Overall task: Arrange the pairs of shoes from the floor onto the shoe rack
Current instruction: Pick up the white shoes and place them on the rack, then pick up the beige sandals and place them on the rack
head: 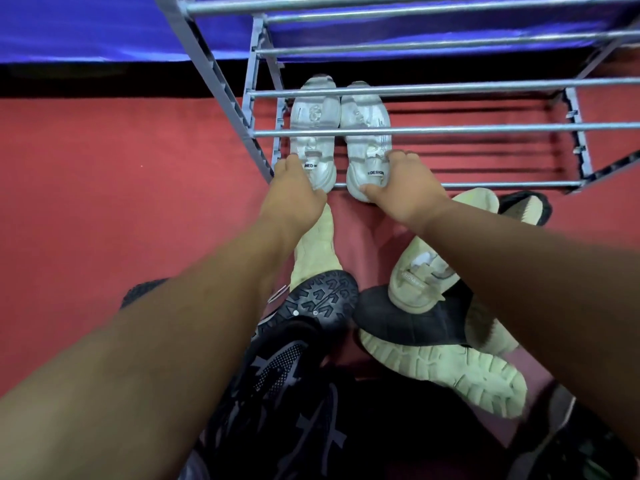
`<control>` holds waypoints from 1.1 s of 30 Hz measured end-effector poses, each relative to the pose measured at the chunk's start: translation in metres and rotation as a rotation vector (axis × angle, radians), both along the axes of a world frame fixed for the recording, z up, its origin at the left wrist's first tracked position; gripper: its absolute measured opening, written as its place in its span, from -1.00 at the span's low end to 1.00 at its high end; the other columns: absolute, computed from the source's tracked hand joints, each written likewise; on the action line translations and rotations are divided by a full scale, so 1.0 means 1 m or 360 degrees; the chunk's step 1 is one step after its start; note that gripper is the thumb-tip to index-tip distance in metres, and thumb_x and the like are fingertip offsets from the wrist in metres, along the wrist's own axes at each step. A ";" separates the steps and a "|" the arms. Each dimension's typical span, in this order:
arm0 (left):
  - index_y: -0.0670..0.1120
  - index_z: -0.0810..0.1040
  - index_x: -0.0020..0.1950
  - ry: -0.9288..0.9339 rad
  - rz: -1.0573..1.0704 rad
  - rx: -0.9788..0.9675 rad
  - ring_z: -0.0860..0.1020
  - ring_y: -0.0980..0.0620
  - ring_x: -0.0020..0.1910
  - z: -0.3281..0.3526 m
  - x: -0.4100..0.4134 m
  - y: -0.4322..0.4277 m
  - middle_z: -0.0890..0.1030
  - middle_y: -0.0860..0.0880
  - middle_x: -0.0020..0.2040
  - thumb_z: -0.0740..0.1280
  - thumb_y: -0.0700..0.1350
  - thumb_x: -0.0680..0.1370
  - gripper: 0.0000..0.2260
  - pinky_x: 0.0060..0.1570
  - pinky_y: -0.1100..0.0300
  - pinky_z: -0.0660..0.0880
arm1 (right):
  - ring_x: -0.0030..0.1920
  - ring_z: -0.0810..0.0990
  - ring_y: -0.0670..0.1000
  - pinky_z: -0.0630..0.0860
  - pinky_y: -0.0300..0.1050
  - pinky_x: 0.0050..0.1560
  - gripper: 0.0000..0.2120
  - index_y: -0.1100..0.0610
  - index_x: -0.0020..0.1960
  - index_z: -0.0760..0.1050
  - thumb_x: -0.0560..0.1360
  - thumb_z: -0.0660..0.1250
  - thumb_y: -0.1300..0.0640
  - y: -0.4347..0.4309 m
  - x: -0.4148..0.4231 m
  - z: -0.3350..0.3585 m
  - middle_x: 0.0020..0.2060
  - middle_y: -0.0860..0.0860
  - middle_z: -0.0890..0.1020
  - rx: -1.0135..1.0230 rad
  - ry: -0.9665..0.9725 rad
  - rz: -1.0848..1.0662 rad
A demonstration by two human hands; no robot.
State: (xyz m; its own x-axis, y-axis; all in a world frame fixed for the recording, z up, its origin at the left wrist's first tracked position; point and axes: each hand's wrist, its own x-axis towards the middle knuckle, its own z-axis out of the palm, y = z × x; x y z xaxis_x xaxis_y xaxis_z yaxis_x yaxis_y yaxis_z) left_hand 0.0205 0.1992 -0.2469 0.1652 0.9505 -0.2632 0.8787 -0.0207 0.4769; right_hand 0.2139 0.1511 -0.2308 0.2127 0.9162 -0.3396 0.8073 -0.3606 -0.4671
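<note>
A pair of white sneakers stands side by side on the lowest shelf of the grey metal shoe rack (450, 129), at its left end, toes pointing away. My left hand (294, 192) grips the heel of the left white sneaker (313, 133). My right hand (405, 187) grips the heel of the right white sneaker (367, 133). On the red floor below my arms lie more shoes: a cream sneaker (415, 275), a cream shoe sole-up (450, 372), a black shoe sole-up (322, 299) and a black slip-on (408, 320).
The rack's upper bars (415, 43) cross above the sneakers. A blue sheet (86, 26) hangs behind the rack. Red carpet (104, 185) lies bare to the left. Another cream and black shoe (519, 206) rests by the rack's front bar at right.
</note>
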 end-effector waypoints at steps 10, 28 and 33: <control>-0.25 -0.14 0.65 0.0291 0.0283 -0.0791 0.40 -0.25 0.47 0.000 0.008 -0.084 0.31 -0.24 0.54 0.49 0.15 0.54 0.02 0.43 -0.06 0.39 | 0.27 0.45 0.25 0.41 0.13 0.30 -0.45 0.18 0.41 0.45 0.58 0.23 -0.18 -0.095 0.010 0.013 0.30 0.18 0.48 -0.0202 -0.0488 0.0065; 0.05 0.56 0.29 -0.0285 0.0482 -0.0900 0.66 -0.04 0.09 0.016 -0.023 -0.134 0.69 0.05 0.14 0.60 0.17 0.29 -0.39 0.25 -0.03 0.57 | 0.41 0.35 0.21 0.43 0.17 0.39 -0.62 0.11 0.27 0.59 0.63 0.27 -0.13 -0.173 0.017 0.014 0.35 0.12 0.40 -0.0335 -0.0221 0.0294; -0.02 0.59 0.13 -0.0636 0.0427 -0.0723 0.68 -0.11 0.10 0.046 -0.029 -0.146 0.70 -0.05 0.08 0.56 -0.20 0.49 -0.73 0.23 -0.07 0.58 | 0.17 0.51 0.19 0.53 0.08 0.15 -0.69 0.17 0.07 0.59 0.58 0.31 -0.08 -0.182 0.026 0.045 0.07 0.10 0.50 -0.0404 -0.0216 0.0327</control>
